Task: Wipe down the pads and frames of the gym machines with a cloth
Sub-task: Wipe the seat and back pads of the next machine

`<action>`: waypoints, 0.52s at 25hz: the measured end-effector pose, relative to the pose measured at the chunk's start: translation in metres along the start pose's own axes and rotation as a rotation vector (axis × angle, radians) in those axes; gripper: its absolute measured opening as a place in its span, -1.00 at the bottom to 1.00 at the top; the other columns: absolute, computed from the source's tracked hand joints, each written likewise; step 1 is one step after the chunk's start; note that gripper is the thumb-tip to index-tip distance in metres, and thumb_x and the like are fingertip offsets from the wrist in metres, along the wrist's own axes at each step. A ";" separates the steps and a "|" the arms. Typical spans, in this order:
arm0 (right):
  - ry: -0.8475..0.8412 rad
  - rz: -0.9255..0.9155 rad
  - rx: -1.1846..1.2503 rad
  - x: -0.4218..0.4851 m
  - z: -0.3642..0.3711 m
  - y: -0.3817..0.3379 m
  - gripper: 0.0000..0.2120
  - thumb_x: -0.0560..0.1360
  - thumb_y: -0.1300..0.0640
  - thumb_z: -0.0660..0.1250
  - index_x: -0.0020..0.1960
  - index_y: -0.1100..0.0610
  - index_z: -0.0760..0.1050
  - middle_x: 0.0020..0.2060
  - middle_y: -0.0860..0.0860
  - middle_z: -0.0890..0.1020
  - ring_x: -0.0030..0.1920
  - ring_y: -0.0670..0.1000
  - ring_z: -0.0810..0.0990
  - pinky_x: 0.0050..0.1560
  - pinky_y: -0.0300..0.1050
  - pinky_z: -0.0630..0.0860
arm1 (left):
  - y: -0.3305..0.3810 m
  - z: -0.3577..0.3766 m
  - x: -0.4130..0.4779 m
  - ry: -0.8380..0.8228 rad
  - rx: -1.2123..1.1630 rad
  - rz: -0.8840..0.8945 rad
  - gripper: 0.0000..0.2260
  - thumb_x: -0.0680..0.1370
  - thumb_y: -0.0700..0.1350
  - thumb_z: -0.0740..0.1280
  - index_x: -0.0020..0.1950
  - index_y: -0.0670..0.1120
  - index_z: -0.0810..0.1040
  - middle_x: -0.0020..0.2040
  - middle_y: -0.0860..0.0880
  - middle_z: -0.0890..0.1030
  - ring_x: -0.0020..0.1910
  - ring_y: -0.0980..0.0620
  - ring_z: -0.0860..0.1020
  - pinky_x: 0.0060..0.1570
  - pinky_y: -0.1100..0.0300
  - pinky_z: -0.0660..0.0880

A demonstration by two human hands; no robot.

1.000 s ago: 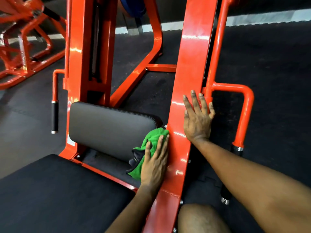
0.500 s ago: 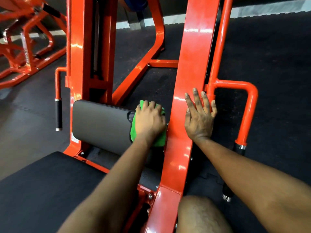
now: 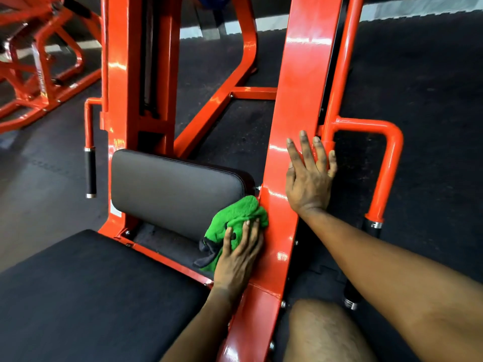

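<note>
Far left: a second orange machine (image 3: 39, 61), well apart from mine, standing on the dark rubber floor (image 3: 431, 74). Next: the left handle (image 3: 90, 171), a bent orange tube with a black grip hanging down, fixed to the left orange upright (image 3: 122, 87). Lower left, nearest me: the black seat pad (image 3: 91, 296), lying flat. Behind it: the dark grey back pad (image 3: 175, 189), upright, set between the left upright and the wide beam. At that pad's lower right corner: the green cloth (image 3: 235, 215), bunched, a dark edge hanging at its lower left, touching both the pad and the inner side of the orange frame beam (image 3: 300, 87). On the cloth: my left hand (image 3: 239, 259), fingers (image 3: 247, 231) fairly straight and close together, pressing the cloth to the beam rather than curling round it. Higher on the beam's face: my right hand (image 3: 308, 178), palm flat, fingers (image 3: 304, 150) straight and spread apart, holding nothing, the little finger over the beam's right edge. Right of the beam: the right handle (image 3: 390, 163), an orange tube bent downward, ending in a black grip with a chrome ring. Bottom, just right of the beam: my bare knee (image 3: 318, 330).
</note>
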State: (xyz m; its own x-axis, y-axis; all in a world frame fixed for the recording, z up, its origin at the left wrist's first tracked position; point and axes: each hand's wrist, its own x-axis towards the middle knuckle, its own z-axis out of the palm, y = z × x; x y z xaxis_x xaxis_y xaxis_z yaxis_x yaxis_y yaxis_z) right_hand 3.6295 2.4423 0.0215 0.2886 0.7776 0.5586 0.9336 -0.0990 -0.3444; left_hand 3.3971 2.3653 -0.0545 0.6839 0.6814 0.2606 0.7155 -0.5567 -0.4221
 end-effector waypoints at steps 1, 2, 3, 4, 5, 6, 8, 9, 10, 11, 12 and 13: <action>-0.005 0.008 -0.041 0.003 -0.002 -0.001 -0.45 0.59 0.03 0.14 0.58 -0.15 0.21 0.61 -0.06 0.18 0.59 0.10 0.15 0.57 0.22 -0.01 | -0.001 -0.003 0.002 -0.041 -0.003 -0.029 -0.44 0.50 -0.15 0.08 0.53 -0.08 0.35 0.57 -0.13 0.22 0.58 -0.16 0.01 0.42 -0.44 0.00; 0.030 0.024 -0.069 0.002 -0.001 -0.001 -0.43 0.60 0.03 0.15 0.59 -0.17 0.19 0.62 -0.11 0.12 0.60 0.06 0.10 0.57 0.17 -0.07 | -0.001 -0.003 0.001 -0.048 -0.054 -0.047 -0.43 0.48 -0.14 0.08 0.52 -0.04 0.32 0.56 -0.11 0.22 0.57 -0.15 0.03 0.38 -0.46 0.04; 0.037 0.032 -0.065 0.000 -0.001 -0.001 -0.42 0.60 0.03 0.17 0.59 -0.17 0.18 0.62 -0.13 0.10 0.61 0.06 0.08 0.57 0.16 -0.08 | -0.001 -0.004 -0.002 -0.051 -0.097 -0.067 -0.44 0.47 -0.13 0.09 0.50 -0.01 0.30 0.54 -0.10 0.23 0.55 -0.15 0.08 0.35 -0.45 0.10; 0.038 0.039 -0.068 0.000 -0.001 -0.003 -0.42 0.60 0.03 0.17 0.60 -0.17 0.17 0.63 -0.13 0.09 0.61 0.06 0.07 0.56 0.17 -0.09 | -0.006 -0.008 -0.001 -0.033 -0.178 -0.102 -0.45 0.45 -0.11 0.10 0.47 0.01 0.31 0.51 -0.09 0.26 0.51 -0.17 0.16 0.30 -0.40 0.20; 0.030 0.040 -0.093 -0.002 -0.001 -0.004 -0.42 0.60 0.02 0.17 0.60 -0.17 0.17 0.63 -0.13 0.08 0.61 0.06 0.06 0.56 0.18 -0.10 | -0.016 -0.016 0.004 -0.004 -0.254 -0.164 -0.47 0.44 -0.11 0.11 0.42 0.03 0.33 0.47 -0.11 0.29 0.43 -0.20 0.25 0.23 -0.33 0.32; 0.012 0.055 -0.112 -0.002 -0.001 -0.007 -0.42 0.60 0.02 0.17 0.60 -0.17 0.16 0.63 -0.12 0.05 0.61 0.07 0.04 0.56 0.19 -0.11 | -0.031 -0.024 0.014 0.015 -0.349 -0.256 -0.51 0.43 -0.12 0.12 0.38 0.04 0.36 0.43 -0.13 0.32 0.33 -0.22 0.31 0.14 -0.26 0.42; -0.010 0.055 -0.133 0.000 -0.004 -0.010 -0.41 0.61 0.02 0.16 0.61 -0.15 0.12 0.64 -0.10 0.01 0.62 0.08 0.01 0.56 0.22 -0.11 | -0.065 -0.041 0.030 0.064 -0.473 -0.498 -0.56 0.48 -0.20 0.14 0.36 0.00 0.35 0.36 -0.18 0.31 0.19 -0.24 0.35 0.07 -0.20 0.50; -0.020 0.059 -0.138 -0.001 -0.005 -0.011 -0.40 0.61 0.02 0.17 0.62 -0.15 0.11 0.64 -0.09 -0.02 0.62 0.08 -0.01 0.56 0.23 -0.11 | -0.082 -0.053 0.030 0.032 -0.524 -0.591 -0.56 0.50 -0.26 0.16 0.37 -0.02 0.33 0.33 -0.18 0.30 0.18 -0.25 0.34 0.11 -0.21 0.49; -0.046 0.052 -0.148 -0.002 -0.010 -0.013 -0.39 0.61 0.02 0.18 0.62 -0.14 0.10 0.64 -0.08 -0.03 0.63 0.08 -0.03 0.56 0.24 -0.10 | -0.097 -0.063 0.028 0.013 -0.558 -0.653 -0.54 0.50 -0.29 0.18 0.39 -0.04 0.32 0.30 -0.18 0.28 0.19 -0.25 0.33 0.16 -0.23 0.46; -0.086 0.045 -0.166 -0.002 -0.016 -0.014 -0.39 0.62 0.02 0.20 0.62 -0.14 0.09 0.65 -0.07 -0.04 0.63 0.07 -0.04 0.56 0.25 -0.08 | -0.107 -0.070 0.024 -0.003 -0.594 -0.676 -0.52 0.50 -0.32 0.19 0.39 -0.04 0.31 0.27 -0.17 0.27 0.21 -0.24 0.32 0.22 -0.22 0.43; -0.144 0.048 -0.182 0.000 -0.023 -0.015 -0.37 0.62 0.02 0.23 0.63 -0.13 0.09 0.65 -0.07 -0.06 0.63 0.07 -0.06 0.56 0.26 -0.07 | -0.115 -0.080 0.020 -0.002 -0.643 -0.662 -0.50 0.48 -0.33 0.21 0.40 -0.04 0.31 0.24 -0.15 0.27 0.24 -0.23 0.32 0.27 -0.19 0.40; -0.219 0.053 -0.200 0.002 -0.034 -0.018 -0.35 0.60 0.02 0.25 0.63 -0.13 0.08 0.65 -0.07 -0.10 0.62 0.07 -0.08 0.56 0.26 -0.06 | -0.119 -0.093 0.013 0.019 -0.693 -0.629 -0.47 0.45 -0.34 0.24 0.40 -0.04 0.32 0.21 -0.13 0.28 0.25 -0.21 0.32 0.31 -0.15 0.37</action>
State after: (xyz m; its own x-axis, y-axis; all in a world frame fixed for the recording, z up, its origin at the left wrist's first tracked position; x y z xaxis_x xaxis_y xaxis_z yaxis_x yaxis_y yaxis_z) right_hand 3.6208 2.4242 0.0540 0.3055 0.8814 0.3603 0.9480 -0.2462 -0.2015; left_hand 3.3340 2.3965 0.0797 0.1396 0.9493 0.2816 0.8762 -0.2510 0.4115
